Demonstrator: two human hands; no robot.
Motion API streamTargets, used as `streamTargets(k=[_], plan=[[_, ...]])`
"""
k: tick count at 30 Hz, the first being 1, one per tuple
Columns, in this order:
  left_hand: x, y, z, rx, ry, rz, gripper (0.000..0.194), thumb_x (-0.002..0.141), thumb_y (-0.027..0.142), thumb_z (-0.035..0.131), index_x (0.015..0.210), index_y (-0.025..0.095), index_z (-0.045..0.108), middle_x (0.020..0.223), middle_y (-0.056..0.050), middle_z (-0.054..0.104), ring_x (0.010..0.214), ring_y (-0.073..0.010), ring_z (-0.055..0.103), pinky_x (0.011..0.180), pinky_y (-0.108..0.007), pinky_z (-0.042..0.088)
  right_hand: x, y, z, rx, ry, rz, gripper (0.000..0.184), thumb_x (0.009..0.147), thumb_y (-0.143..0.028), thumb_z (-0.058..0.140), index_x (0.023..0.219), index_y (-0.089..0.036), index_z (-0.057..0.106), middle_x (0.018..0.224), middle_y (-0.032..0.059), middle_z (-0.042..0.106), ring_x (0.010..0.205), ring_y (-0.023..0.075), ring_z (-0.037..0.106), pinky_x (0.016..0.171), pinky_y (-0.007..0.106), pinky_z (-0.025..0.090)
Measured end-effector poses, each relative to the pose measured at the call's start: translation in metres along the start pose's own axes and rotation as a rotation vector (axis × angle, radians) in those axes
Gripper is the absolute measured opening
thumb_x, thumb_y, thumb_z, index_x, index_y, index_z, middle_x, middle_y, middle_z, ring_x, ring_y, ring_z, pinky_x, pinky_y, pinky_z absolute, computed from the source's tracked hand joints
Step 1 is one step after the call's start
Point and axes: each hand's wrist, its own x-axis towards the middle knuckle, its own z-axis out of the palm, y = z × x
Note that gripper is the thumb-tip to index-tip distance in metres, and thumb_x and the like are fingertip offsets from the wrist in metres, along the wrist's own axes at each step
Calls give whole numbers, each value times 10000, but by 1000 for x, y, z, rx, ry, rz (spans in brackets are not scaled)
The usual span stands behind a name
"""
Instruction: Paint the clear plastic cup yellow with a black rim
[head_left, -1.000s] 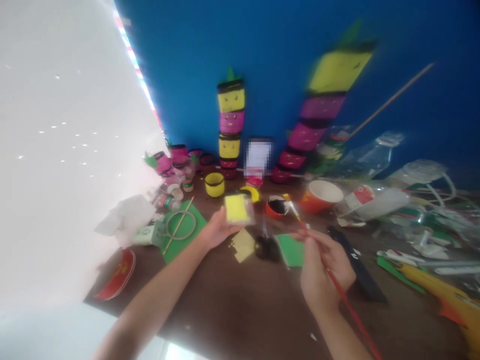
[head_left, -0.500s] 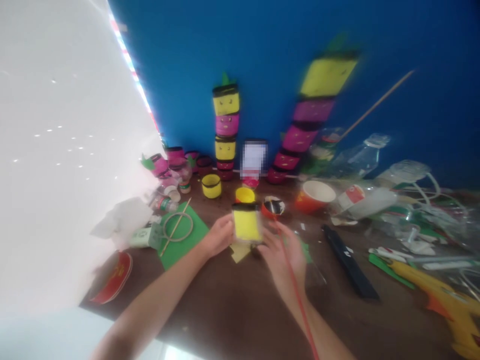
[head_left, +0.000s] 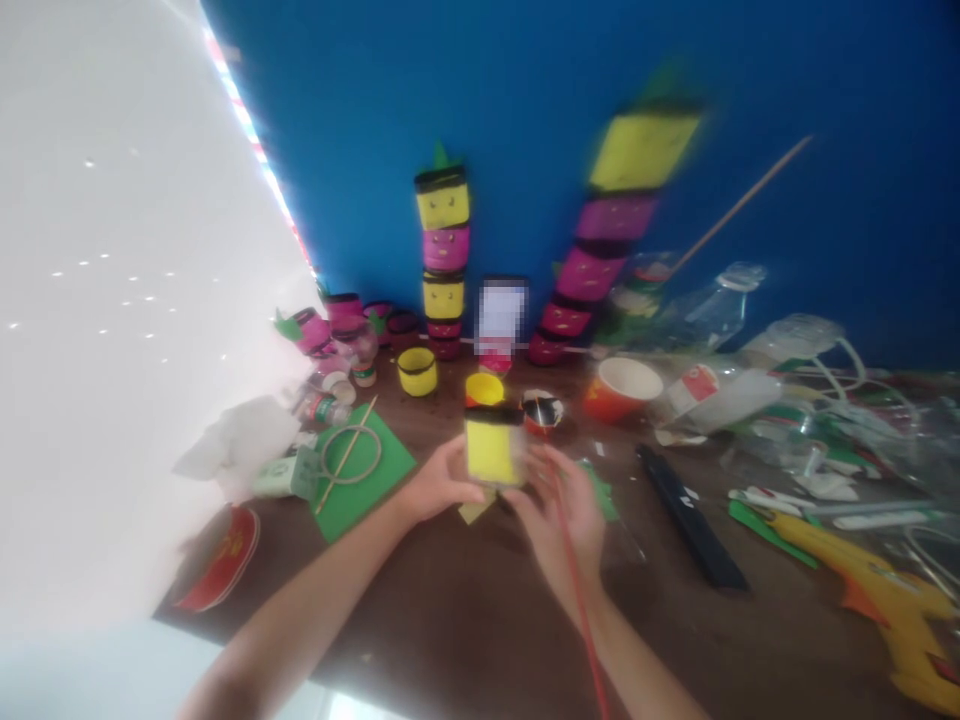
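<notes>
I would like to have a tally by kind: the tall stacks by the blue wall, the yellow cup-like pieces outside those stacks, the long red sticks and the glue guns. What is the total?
Tall stacks: 2
Yellow cup-like pieces: 3
Long red stick: 1
Glue gun: 1
Total: 7

Your cup-like piece (head_left: 489,452) is bright yellow, with a black band (head_left: 491,414) along its top; your brush handle (head_left: 573,568) is plain red. Before you, the desk (head_left: 427,620) is dark brown, the wall (head_left: 352,120) deep blue. The upright stack (head_left: 444,297) mixes yellow and magenta with black stripes, while your glue gun (head_left: 911,640) is yellow with an orange trigger (head_left: 862,597).
</notes>
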Motion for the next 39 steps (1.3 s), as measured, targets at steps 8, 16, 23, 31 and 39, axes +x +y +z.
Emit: streamTargets(k=[8, 16, 23, 31, 39], plan=[[2, -1, 0, -6, 115, 41, 584, 528, 217, 795, 1076, 155, 602, 1021, -97, 681, 939, -255, 632, 905, -421, 432, 2, -11, -4, -54, 127, -112, 493, 651, -246, 736, 1099, -211, 533, 1063, 83, 626, 910, 176, 640, 836, 361, 523], [9, 3, -16, -213, 183, 137, 493, 649, 250, 714, 1119, 170, 587, 1135, -77, 643, 1146, -226, 532, 1068, -393, 300, 20, -28, -24, 80, 262, -15, 167, 703, -307, 683, 791, -172, 638, 600, -1, 629, 521, 107, 596, 528, 247, 505], [10, 5, -21, -253, 215, 91, 458, 628, 279, 725, 1055, 153, 617, 1035, -80, 677, 1157, -247, 522, 1081, -418, 282, 23, -24, -21, 245, -37, 200, 146, 656, -312, 703, 684, -191, 626, 550, 2, 639, 458, 120, 588, 442, 250, 490], [7, 5, -19, -239, 169, 53, 441, 601, 302, 743, 1000, 146, 636, 979, -83, 694, 1162, -255, 519, 1075, -415, 278, 17, -14, -15, 314, -82, 223, 86, 686, -264, 684, 711, -196, 637, 562, -2, 652, 472, 115, 591, 445, 241, 488], [8, 2, -22, -239, 151, 39, 535, 582, 299, 751, 1077, 152, 608, 1021, -93, 684, 1158, -279, 521, 1068, -464, 276, 17, -17, -12, 260, -89, 207, 136, 686, -312, 683, 700, -192, 620, 542, -1, 641, 447, 122, 582, 427, 255, 483]])
